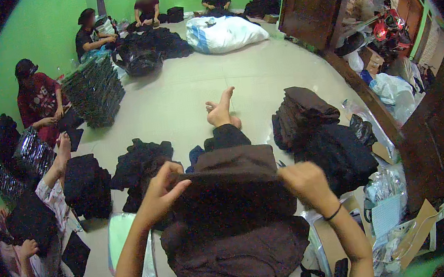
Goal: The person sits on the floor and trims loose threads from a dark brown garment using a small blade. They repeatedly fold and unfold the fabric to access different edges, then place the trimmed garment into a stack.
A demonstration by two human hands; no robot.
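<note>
A dark brown folded cloth (233, 194) is stretched above my lap, its upper edge running between my two hands. My left hand (165, 190) pinches the left end of that edge between thumb and fingers. At the right end my right hand (309, 183) is closed on the cloth; a thin black band circles the wrist. Just beyond lies a lighter brown folded cloth (235, 159) over my outstretched leg. More bunched brown fabric (239, 253) covers my lap below the held piece.
Dark garment piles flank me at left (87, 188) and right (334, 153). Clear plastic packaging and a cardboard box (418, 231) stand at lower right. Co-workers sit along the green wall, one beside a tall stack of packets (95, 92). A white sack (227, 32) lies across the floor.
</note>
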